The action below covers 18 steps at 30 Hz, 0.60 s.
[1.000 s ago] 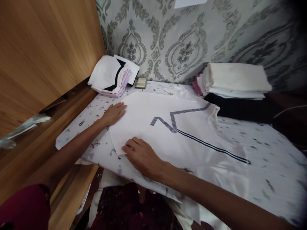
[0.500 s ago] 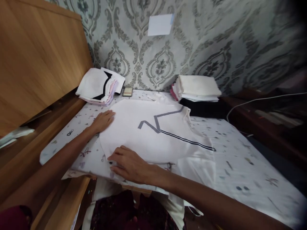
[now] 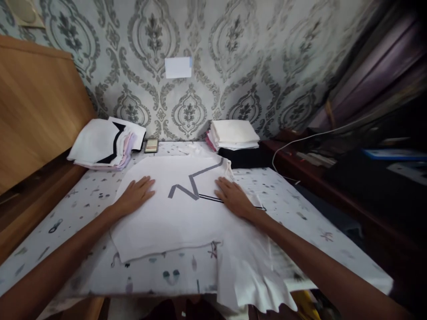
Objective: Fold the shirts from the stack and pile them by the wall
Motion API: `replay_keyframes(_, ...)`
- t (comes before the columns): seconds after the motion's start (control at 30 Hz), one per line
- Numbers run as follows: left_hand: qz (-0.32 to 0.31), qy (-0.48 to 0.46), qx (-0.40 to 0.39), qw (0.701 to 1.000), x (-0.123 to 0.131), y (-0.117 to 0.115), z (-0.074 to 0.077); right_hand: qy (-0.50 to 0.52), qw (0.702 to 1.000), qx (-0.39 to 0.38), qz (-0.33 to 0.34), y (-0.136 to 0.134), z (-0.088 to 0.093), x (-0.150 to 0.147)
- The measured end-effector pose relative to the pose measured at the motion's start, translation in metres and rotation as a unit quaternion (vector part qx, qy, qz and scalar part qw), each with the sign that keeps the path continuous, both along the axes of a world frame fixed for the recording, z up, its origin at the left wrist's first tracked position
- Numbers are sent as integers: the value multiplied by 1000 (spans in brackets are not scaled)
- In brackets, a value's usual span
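Observation:
A white T-shirt (image 3: 160,226) with dark striped zigzag lines lies spread on the patterned cloth that covers the table (image 3: 173,275). Its collar points to the right, and one sleeve hangs toward the front edge in folds. My left hand (image 3: 136,195) rests flat on the left part of the shirt, fingers stretched out. On the right side, near the collar, my right hand (image 3: 233,198) lies flat over the double stripe, covering part of it. Neither hand grips the fabric.
Folded clothes (image 3: 96,142) are piled at the back left, beside a wooden cabinet (image 3: 40,106). A small box (image 3: 151,146) stands near the wall. Another folded stack (image 3: 235,132) sits at the back right on a black cloth (image 3: 247,158). A white cable (image 3: 310,137) runs along the right.
My right hand has moved from the shirt's near left edge to its right side by the collar. My left hand has slid onto the shirt. The camera view has shifted.

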<state>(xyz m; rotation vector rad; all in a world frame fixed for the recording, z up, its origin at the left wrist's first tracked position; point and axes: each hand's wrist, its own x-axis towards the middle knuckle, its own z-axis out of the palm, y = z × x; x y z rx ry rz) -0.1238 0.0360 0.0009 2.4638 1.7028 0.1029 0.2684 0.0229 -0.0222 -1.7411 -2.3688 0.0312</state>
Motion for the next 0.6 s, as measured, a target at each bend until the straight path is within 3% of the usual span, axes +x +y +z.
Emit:
replay_keyframes(0.13, 26, 7, 18, 999, -12, 18, -2, -11, 999, 40, -29, 2, -2, 32)
replay_keyframes(0.23, 43, 14, 23, 999, -19, 34, -3, -23, 996, 74, -41, 4, 8, 28)
replay_keyframes(0.33, 50, 23, 23, 998, -19, 55, -1, 6, 995, 91, -49, 27, 24, 13)
replay_keyframes(0.43, 54, 48, 36, 997, -14, 84, 3, 69, 996, 44, -43, 80, 38, -5)
replay_keyframes(0.6, 45, 106, 60, 992, -5, 142, 10, 101, 991, -30, -83, 199, 48, -26)
